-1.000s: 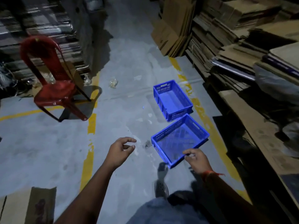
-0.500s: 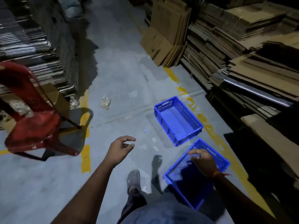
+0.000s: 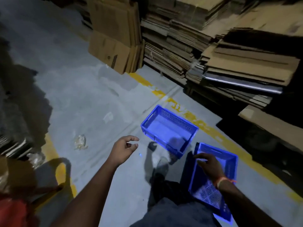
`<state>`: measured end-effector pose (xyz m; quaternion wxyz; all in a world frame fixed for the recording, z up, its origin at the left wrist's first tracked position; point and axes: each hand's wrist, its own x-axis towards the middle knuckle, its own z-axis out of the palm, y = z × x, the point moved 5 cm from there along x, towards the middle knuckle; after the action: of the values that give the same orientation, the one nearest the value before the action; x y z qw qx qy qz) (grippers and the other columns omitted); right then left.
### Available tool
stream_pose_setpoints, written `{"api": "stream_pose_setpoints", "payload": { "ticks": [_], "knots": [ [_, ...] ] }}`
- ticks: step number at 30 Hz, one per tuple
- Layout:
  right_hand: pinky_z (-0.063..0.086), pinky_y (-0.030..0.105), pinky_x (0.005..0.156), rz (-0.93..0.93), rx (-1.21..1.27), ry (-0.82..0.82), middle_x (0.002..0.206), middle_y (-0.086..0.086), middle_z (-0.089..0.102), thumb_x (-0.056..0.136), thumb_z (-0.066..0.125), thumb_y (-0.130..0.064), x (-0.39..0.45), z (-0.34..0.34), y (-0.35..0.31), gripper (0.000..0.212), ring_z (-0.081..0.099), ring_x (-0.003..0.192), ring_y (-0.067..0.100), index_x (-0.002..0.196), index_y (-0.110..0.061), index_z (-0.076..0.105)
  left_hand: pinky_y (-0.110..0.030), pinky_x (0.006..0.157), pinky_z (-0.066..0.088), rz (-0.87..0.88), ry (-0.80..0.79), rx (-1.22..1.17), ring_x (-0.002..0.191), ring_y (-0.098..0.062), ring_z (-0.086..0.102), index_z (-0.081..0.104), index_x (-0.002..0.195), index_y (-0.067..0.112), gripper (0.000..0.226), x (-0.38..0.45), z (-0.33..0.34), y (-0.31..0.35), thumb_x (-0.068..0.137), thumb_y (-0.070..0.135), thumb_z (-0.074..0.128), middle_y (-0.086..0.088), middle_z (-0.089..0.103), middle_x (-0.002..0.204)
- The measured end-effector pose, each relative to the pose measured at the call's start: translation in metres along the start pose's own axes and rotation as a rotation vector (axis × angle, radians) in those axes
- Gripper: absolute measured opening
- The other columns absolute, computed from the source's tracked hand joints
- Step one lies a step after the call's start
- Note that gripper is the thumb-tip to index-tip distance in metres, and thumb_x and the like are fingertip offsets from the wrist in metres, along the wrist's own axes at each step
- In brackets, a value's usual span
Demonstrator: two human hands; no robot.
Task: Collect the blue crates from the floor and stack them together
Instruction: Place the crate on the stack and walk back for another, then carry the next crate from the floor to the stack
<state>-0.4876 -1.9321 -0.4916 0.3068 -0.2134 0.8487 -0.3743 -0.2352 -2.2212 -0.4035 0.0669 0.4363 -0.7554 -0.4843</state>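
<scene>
Right hand (image 3: 209,164) holds the near crate (image 3: 213,182): fingers curl over its left long wall, near the far corner, grip closed on the rim. Palm and wrist lie across the crate's open top. Crate is off the floor, tilted, far end higher, near end dropping past the person's right leg toward the frame bottom. Mesh base shows through under the wrist. Orange band (image 3: 225,180) on that wrist.

Floor crate (image 3: 168,131) is the landmark. It sits flat on the grey floor (image 3: 85,102), open side up, empty inside, long axis angled away to the left. Held crate is just beside its near right corner, a narrow dark gap between them; cannot tell if the corners touch. Held crate is not over it, not nested.

Left hand (image 3: 123,149) hangs just left of the floor crate's near left corner, apart from it. Grip open, empty, fingers loosely curled, thumb toward the forefinger.

Shoe (image 3: 161,166) is planted just in front of the floor crate's near wall, its shadow falling on that wall.

Yellow line (image 3: 165,97) runs diagonally behind the floor crate and on past its right side. Flattened cardboard stacks (image 3: 196,46) stand well beyond the line, further back and right. Crumpled plastic (image 3: 80,142) lies on the floor well left of the crate. Red chair (image 3: 14,212) is far left, at the frame's bottom corner, mostly cut off.
</scene>
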Motion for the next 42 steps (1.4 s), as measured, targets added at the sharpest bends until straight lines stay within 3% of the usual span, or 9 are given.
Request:
{"api": "stream_pose_setpoints", "payload": {
  "ticks": [4,10,14,19,24,31,35,40,42],
  "knots": [
    [0.042,0.014,0.056,0.086,0.119,0.041,0.057,-0.020,0.064,0.081,0.063,0.008,0.054,0.014,-0.008,0.037,0.056,0.053,-0.005,0.079,-0.028,0.072,-0.008,0.062,0.043,0.004,-0.069,0.031,0.063,0.001,0.058,0.074,0.100,0.029,0.018,0.096,0.001,-0.001,0.088,0.015,0.070,0.017,0.064,0.083],
    [0.049,0.035,0.083,0.284,0.114,0.063,0.094,-0.007,0.067,0.086,0.064,-0.001,0.143,0.045,0.000,0.022,0.062,0.086,0.018,0.096,-0.017,0.076,-0.024,0.083,0.053,-0.005,-0.152,0.141,0.092,-0.003,0.068,0.075,0.102,0.026,0.020,0.231,0.014,-0.020,0.086,0.014,0.073,0.009,0.065,0.114],
    [0.046,0.032,0.073,0.385,0.155,0.112,0.098,0.004,0.068,0.083,0.065,-0.002,0.206,0.062,0.009,0.023,0.066,0.084,0.026,0.094,-0.021,0.074,-0.023,0.081,0.051,0.047,-0.197,0.204,0.099,-0.007,0.062,0.075,0.102,0.028,0.026,0.316,0.043,-0.037,0.082,0.012,0.077,0.017,0.060,0.109],
    [0.042,0.019,0.061,0.459,0.175,0.215,0.102,0.004,0.064,0.085,0.064,-0.004,0.286,0.088,0.055,0.025,0.057,0.073,0.001,0.097,-0.025,0.070,-0.040,0.088,0.053,0.140,-0.255,0.284,0.106,-0.023,0.059,0.075,0.102,0.021,0.026,0.417,0.107,-0.085,0.078,0.011,0.080,0.023,0.056,0.105],
    [0.038,0.009,0.061,0.517,0.107,0.280,0.101,0.006,0.061,0.083,0.068,-0.010,0.360,0.131,0.152,0.025,0.057,0.075,0.001,0.104,-0.024,0.071,-0.015,0.095,0.037,0.099,-0.270,0.386,0.111,-0.020,0.054,0.075,0.102,0.020,0.030,0.528,0.189,-0.165,0.076,0.006,0.082,-0.013,0.058,0.123],
    [0.045,0.040,0.103,0.626,0.069,0.385,0.126,0.010,0.046,0.074,0.078,-0.018,0.415,0.182,0.273,0.042,0.054,0.110,0.025,0.113,-0.029,0.068,-0.048,0.112,0.036,0.050,-0.237,0.581,0.138,-0.043,0.036,0.074,0.110,0.022,0.035,0.623,0.254,-0.262,0.076,0.026,0.084,-0.020,0.031,0.153],
    [0.038,0.035,0.108,0.664,0.154,0.353,0.133,0.005,0.040,0.076,0.080,-0.014,0.434,0.203,0.309,0.042,0.047,0.114,0.018,0.114,-0.026,0.068,-0.046,0.104,0.045,0.034,-0.267,0.580,0.128,-0.043,0.049,0.075,0.105,0.023,0.029,0.660,0.275,-0.305,0.077,0.020,0.083,-0.021,0.034,0.152],
    [0.055,0.017,0.078,0.600,0.414,0.357,0.109,0.006,0.070,0.077,0.075,0.002,0.454,0.218,0.335,0.037,0.066,0.092,0.009,0.103,-0.025,0.071,-0.031,0.065,0.054,0.192,-0.399,0.451,0.080,-0.028,0.070,0.077,0.096,0.023,0.024,0.682,0.292,-0.315,0.080,0.005,0.079,-0.017,0.073,0.101],
    [0.057,0.026,0.085,0.563,0.463,0.351,0.112,0.004,0.072,0.077,0.076,0.002,0.454,0.219,0.340,0.037,0.068,0.094,0.005,0.103,-0.025,0.073,-0.035,0.061,0.055,0.199,-0.441,0.435,0.074,-0.029,0.068,0.076,0.098,0.028,0.024,0.686,0.287,-0.315,0.084,0.010,0.077,-0.016,0.073,0.088]
  ]
}}
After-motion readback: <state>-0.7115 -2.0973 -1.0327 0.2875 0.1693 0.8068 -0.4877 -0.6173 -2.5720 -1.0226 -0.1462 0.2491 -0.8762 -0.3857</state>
